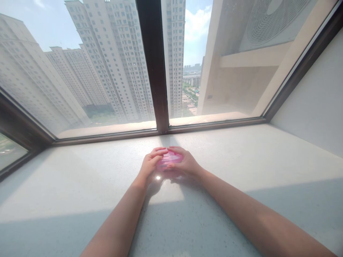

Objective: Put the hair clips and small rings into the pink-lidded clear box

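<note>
A pink, see-through, rounded object point(169, 159), perhaps a small plastic container, is at the far side of the pale sill between my two hands. My left hand point(152, 162) grips its left side, fingers curled over the top. From the right, my right hand point(184, 162) wraps round it, with the thumb across the front and the fingers over the back. The hands cover much of its sides, so its exact kind does not show. Pinkish light and a bright glint lie on the sill just below it.
The speckled white sill point(80, 185) runs up to a dark window frame point(160, 130) just beyond my hands. A white wall point(311, 89) stands at the right. Outside the glass are tall buildings point(115, 53) and an air-conditioner unit point(276, 21).
</note>
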A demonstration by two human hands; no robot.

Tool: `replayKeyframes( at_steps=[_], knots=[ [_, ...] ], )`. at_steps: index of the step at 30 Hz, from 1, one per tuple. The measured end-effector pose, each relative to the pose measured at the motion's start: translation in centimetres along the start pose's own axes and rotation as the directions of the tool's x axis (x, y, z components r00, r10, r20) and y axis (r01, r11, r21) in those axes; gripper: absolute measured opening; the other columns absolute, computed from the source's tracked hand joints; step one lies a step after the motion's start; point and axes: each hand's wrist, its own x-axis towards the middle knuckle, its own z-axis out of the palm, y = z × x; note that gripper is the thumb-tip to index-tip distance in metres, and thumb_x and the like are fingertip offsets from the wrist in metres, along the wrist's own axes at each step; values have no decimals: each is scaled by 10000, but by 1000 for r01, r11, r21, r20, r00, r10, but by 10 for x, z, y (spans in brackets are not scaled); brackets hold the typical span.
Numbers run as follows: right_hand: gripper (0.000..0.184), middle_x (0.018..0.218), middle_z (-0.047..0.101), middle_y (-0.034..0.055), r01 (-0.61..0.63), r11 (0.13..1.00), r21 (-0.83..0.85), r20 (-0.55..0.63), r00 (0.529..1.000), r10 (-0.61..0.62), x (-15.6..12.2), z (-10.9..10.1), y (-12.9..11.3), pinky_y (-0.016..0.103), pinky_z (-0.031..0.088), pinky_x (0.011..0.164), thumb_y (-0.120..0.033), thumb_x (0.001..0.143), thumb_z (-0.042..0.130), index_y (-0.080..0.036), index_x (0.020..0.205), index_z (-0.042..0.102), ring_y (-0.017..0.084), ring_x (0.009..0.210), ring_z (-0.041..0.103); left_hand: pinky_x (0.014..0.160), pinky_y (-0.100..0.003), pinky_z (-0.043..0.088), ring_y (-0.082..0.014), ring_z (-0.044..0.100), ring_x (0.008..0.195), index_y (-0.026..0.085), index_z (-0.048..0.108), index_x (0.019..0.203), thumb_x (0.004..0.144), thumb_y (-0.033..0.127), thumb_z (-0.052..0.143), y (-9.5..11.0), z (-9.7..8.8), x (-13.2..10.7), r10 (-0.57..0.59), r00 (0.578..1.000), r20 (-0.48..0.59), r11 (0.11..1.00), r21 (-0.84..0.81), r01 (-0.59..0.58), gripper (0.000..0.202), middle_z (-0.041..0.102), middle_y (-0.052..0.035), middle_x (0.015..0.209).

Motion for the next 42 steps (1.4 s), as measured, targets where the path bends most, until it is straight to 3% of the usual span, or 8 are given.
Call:
replayKeyframes(
  at_steps=[14, 23, 33, 39, 42],
  knots=[
    [665, 1110, 564, 68, 126, 984, -129, 38, 992, -122, 0, -1, -8, 372, 436, 930, -379, 596, 825, -244, 1210, 607, 227, 1026, 552, 816, -285, 460, -252, 525, 1094, 179, 760, 916, 682, 173, 592, 2, 2, -1, -57, 998, -30, 997, -57, 56, 288, 545, -79, 1231],
    [644, 1107, 553, 80, 179, 967, -179, 28, 984, -177, -1, 1, -3, 371, 442, 924, -397, 629, 797, -244, 1224, 604, 234, 1021, 546, 810, -283, 475, -255, 526, 1091, 166, 761, 896, 660, 166, 600, 6, 8, -4, -87, 992, -91, 992, -95, 79, 286, 546, -88, 1241],
    [662, 1117, 550, 89, 210, 953, -220, 73, 977, -199, 1, -1, 2, 384, 443, 927, -385, 651, 778, -234, 1258, 559, 244, 1035, 540, 769, -279, 492, -269, 540, 1092, 159, 754, 900, 683, 208, 630, 9, 7, -5, -94, 994, -58, 989, -116, 87, 254, 531, -95, 1282],
    [811, 1255, 492, 95, 261, 954, -151, 183, 955, -232, -1, -11, -4, 423, 380, 1015, -120, 641, 649, -246, 1397, 386, 256, 1153, 479, 822, -332, 475, -256, 598, 1002, 179, 694, 1079, 705, 269, 677, 1, 5, -5, -102, 992, -71, 982, -164, 89, 385, 602, -106, 1211],
    [816, 1271, 488, 93, 274, 947, -169, 212, 948, -237, -2, -16, -6, 425, 372, 1027, -65, 612, 603, -242, 1384, 408, 259, 1172, 468, 853, -348, 455, -251, 592, 1014, 195, 609, 1208, 707, 278, 690, -2, 5, -4, -108, 986, -126, 969, -233, 76, 514, 586, -111, 1230]
  ],
)
